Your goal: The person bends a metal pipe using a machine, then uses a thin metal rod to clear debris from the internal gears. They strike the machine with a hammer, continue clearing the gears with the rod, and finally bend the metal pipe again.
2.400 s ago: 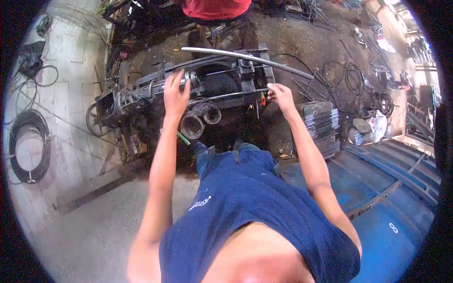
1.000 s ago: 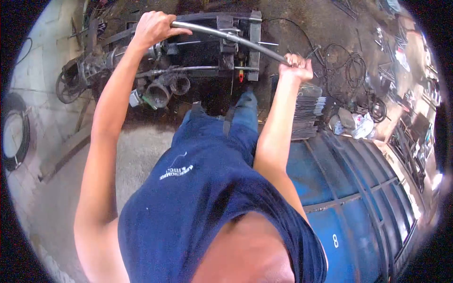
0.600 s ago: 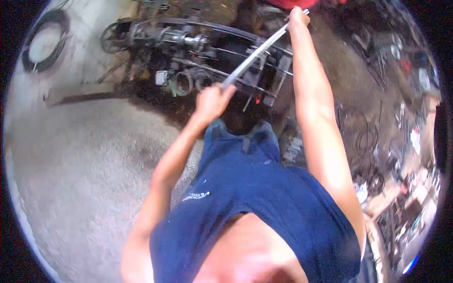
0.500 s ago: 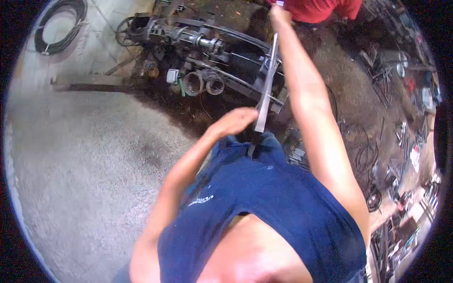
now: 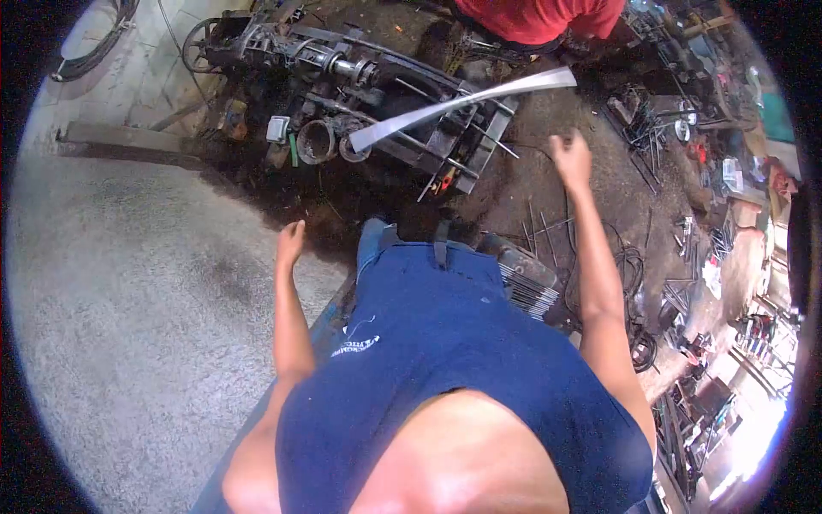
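Note:
A long, shiny metal strip [image 5: 462, 104], slightly twisted and flared at both ends, stretches across the frame over the machine, and neither hand touches it. My right hand [image 5: 572, 160] is off to the right, below the strip's right end, with thumb and fingers apart and nothing in it. Lower on the left, my left hand [image 5: 291, 243] hangs over the floor, empty, its fingers loosely apart. Beyond both hands lies a dark machine [image 5: 351, 73] with a handwheel, shafts and steel bars, and two round metal rings [image 5: 317, 142] beside it.
A person in a red shirt [image 5: 539, 19] is at the top. Ribbed metal [image 5: 531, 283] stands by my right side. Cables [image 5: 629, 265], rods and scrap litter the floor at right. A long beam [image 5: 128, 141] and coiled hose [image 5: 101, 51] are at left.
Both hands have let go of the metal strip and moved apart, the right one drawn back from far ahead. The strip has swung from near upright to crosswise. The view has shifted.

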{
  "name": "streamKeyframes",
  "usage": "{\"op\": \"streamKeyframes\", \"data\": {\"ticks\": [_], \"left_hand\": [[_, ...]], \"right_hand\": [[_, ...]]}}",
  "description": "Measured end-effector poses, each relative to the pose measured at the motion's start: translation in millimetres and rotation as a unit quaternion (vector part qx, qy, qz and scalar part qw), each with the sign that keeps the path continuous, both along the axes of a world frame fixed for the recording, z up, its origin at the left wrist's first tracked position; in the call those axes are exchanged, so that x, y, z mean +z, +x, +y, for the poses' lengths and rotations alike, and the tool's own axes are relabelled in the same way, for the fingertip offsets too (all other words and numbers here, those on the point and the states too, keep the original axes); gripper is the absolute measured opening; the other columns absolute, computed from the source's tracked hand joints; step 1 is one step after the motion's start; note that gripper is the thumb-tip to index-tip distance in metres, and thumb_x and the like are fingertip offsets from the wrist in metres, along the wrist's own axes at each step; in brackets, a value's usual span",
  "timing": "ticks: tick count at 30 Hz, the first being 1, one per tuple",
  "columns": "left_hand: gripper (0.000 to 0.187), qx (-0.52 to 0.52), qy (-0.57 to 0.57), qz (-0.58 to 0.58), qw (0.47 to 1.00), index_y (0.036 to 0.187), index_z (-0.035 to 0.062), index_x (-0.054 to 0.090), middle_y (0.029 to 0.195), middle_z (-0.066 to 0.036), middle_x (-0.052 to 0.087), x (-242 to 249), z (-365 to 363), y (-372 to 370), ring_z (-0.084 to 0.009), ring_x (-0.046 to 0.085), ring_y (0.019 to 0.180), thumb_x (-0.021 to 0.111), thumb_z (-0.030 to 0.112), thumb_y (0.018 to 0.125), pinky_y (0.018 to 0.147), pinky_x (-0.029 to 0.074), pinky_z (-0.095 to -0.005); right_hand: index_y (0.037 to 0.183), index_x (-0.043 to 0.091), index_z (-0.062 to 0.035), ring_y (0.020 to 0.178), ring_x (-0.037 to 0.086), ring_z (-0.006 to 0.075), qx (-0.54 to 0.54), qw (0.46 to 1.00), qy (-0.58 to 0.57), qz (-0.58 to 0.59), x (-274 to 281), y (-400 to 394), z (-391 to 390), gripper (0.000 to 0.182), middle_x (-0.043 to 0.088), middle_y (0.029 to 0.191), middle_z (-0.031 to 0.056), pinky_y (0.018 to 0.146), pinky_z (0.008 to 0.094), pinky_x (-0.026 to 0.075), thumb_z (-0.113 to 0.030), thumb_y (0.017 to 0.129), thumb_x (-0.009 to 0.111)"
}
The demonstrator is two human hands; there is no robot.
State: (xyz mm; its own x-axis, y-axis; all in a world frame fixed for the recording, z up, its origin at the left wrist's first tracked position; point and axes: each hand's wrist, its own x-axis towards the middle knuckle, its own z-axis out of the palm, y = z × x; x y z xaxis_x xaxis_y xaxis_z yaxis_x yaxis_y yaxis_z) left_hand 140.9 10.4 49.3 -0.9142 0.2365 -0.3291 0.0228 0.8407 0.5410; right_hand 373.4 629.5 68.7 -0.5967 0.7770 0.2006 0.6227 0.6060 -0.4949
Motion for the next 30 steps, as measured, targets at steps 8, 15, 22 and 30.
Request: {"op": "streamKeyframes", "data": {"ticks": [8,15,22,30], "left_hand": [[0.05,-0.08,0.028,-0.069,0.994,0.115,-0.0025,0.063,0.095,-0.013,0.07,-10,57,-13,-0.0222,0.065,0.088,0.056,0.042,0.094,0.08,0.049,-0.034],[0.049,-0.108,0.016,-0.014,0.994,0.114,-0.0007,0.064,0.089,-0.013,0.07,-13,57,-17,-0.0222,0.065,0.08,0.057,0.043,0.092,0.075,0.049,-0.0341],[0.053,-0.06,-0.011,-0.075,0.995,0.116,-0.0036,0.063,0.115,-0.024,0.064,9,41,10,-0.0349,0.06,0.114,0.057,0.043,0.091,0.096,0.046,-0.0389],[0.047,-0.019,0.049,-0.074,0.996,0.113,-0.0035,0.064,0.088,-0.013,0.069,-1,20,35,-0.0168,0.065,0.074,0.057,0.038,0.092,0.07,0.051,-0.031]], "right_hand": [[0.108,0.065,0.0038,0.102,0.063,0.0345,-0.008,0.995,-0.094,0.028,83,6,-22,0.045,0.065,0.108,0.0217,0.091,0.0387,0.047,-0.035,0.086,0.064],[0.094,0.07,0.0007,0.077,0.067,0.0334,0.01,0.986,-0.136,0.091,124,-54,-99,0.042,0.069,0.083,0.0201,0.075,0.0388,0.051,-0.04,0.086,0.064],[0.135,0.049,-0.0045,0.104,0.062,0.0419,0.173,0.96,-0.218,-0.033,83,-97,-137,0.07,0.062,0.113,0.0299,0.09,0.0476,0.048,-0.037,0.077,0.07],[0.124,0.06,-0.0157,0.092,0.063,0.0361,0.168,0.983,0.047,-0.061,68,-82,-100,0.05,0.064,0.098,0.0164,0.08,0.0478,0.049,-0.005,0.076,0.055]]}}
